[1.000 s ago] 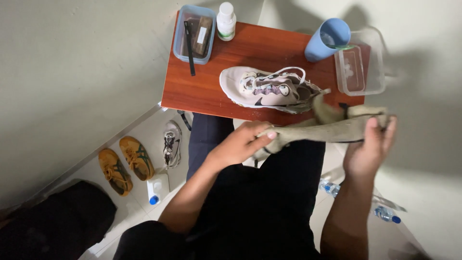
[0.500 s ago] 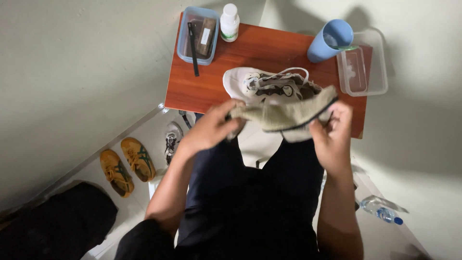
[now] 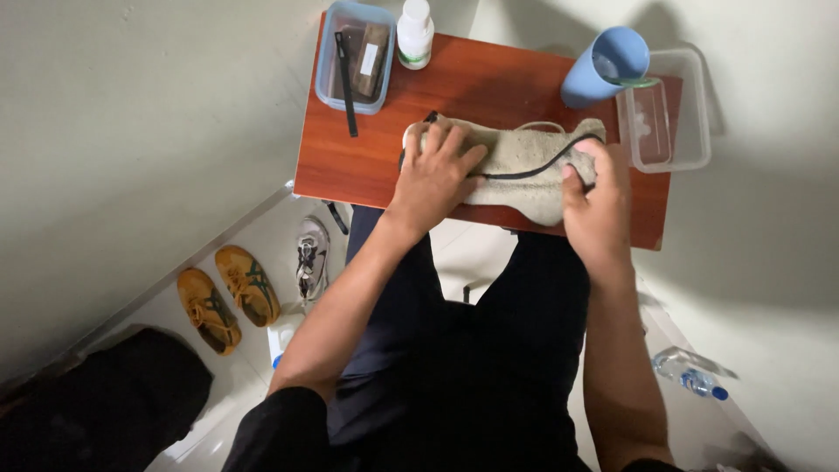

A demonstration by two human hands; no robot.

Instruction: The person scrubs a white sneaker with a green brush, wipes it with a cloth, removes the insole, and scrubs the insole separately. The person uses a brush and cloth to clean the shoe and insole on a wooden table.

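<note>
From the head camera, the left hand [image 3: 434, 170] lies palm-down with fingers spread on one end of a beige-grey cloth [image 3: 516, 162] draped on the reddish wooden table [image 3: 350, 162]. The right hand [image 3: 596, 205] clasps the cloth's other end, fingers curled and pressed together, thumb on top. The cloth appears to cover a shoe, though only a dark edge and a bit of lace show. To do this well, it seems best to keep the left hand pressing steady while the right works the cloth firmly. A blue cup [image 3: 605, 65], a clear tub [image 3: 669, 118], a white bottle [image 3: 415, 33] and a blue tray [image 3: 354, 54] stand behind.
</note>
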